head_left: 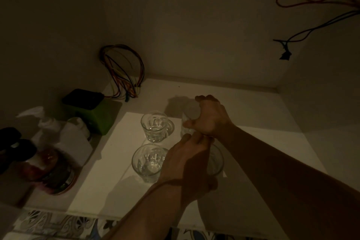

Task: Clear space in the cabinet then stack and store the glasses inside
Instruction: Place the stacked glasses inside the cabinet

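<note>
Two clear glasses stand upright on the white cabinet shelf: a rear one and a front one. My right hand grips a third glass from its right side, its round end turned toward the camera. Just in front of it, my left hand wraps the left side of a fourth glass, which stands on the shelf and is mostly hidden by the hand. The left fingertips reach up to the lower end of the glass in my right hand.
At the shelf's left are a green box with a black top, a white container, a dark-capped jar and a bundle of coloured wires. More wires hang at the upper right. Patterned tiles run below the shelf edge.
</note>
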A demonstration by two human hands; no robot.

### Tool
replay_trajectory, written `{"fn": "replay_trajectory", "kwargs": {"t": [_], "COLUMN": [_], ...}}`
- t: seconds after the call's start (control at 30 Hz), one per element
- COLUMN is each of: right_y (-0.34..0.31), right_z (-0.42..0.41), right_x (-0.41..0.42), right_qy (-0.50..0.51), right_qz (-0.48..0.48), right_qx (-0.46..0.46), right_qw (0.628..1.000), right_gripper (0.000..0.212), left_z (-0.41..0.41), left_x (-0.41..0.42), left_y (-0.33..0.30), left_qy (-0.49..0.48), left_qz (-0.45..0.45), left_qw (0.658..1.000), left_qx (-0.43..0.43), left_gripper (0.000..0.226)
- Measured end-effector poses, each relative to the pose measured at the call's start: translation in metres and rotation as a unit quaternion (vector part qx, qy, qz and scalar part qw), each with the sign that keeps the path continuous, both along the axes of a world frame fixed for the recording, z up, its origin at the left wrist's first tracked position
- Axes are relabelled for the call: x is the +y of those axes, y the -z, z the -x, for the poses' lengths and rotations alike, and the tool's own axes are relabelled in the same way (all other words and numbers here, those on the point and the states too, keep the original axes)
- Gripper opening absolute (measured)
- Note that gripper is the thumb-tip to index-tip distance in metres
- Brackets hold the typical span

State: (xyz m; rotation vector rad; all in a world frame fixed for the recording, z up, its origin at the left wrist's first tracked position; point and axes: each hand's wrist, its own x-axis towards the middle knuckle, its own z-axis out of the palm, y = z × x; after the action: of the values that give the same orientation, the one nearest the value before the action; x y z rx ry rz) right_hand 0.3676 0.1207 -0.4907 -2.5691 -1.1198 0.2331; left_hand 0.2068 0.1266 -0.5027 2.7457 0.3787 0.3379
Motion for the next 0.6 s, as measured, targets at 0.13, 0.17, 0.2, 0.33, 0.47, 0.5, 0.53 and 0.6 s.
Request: {"fn": "replay_trajectory", "kwargs": {"t": [0.13,0.17,0.2,0.33,0.47,0.5,0.53,0.6], "right_y": [0.002,0.001,0.001,-0.003,-0.008,-0.01,-0.012,-0.016], "right_z": [0.001,0.0,0.0,0.0,0.001,0.001,0.001,0.002], "right_x": [0.001,0.002,0.002,0.0,-0.005,-0.006,-0.008,-0.013], "right_qy": [0.003,0.003,0.001,-0.01,-0.004,-0.002,-0.002,0.001], "right_qz": [-0.002,0.0,0.004,0.019,0.003,-0.002,-0.006,-0.015], "right_qx": [0.01,0.015,0.019,0.046,0.061,0.058,0.054,0.048], "right_qw": [1.0,1.0,1.0,0.999,0.998,0.998,0.999,0.999], "right_gripper": [0.091,0.092,0.094,0.105,0.104,0.102,0.099,0.092], "left_z": [-0.001,-0.001,-0.001,0.0,0.002,0.003,0.003,0.004], "left_x": [0.0,0.0,0.0,-0.001,-0.002,-0.003,-0.003,-0.004], "left_y": [0.002,0.002,0.002,0.001,0.001,0.002,0.003,0.005], "left_qy": [0.0,-0.001,-0.002,-0.002,-0.004,-0.004,-0.004,-0.005], "left_qz": [-0.002,-0.006,-0.012,-0.02,-0.02,-0.018,-0.013,-0.01], "left_qw": [1.0,1.0,1.0,1.0,1.0,1.0,1.0,1.0], "left_qx": [0.004,0.005,0.005,0.01,0.014,0.014,0.013,0.012], "left_gripper": [0.098,0.097,0.096,0.097,0.095,0.095,0.095,0.097]}}
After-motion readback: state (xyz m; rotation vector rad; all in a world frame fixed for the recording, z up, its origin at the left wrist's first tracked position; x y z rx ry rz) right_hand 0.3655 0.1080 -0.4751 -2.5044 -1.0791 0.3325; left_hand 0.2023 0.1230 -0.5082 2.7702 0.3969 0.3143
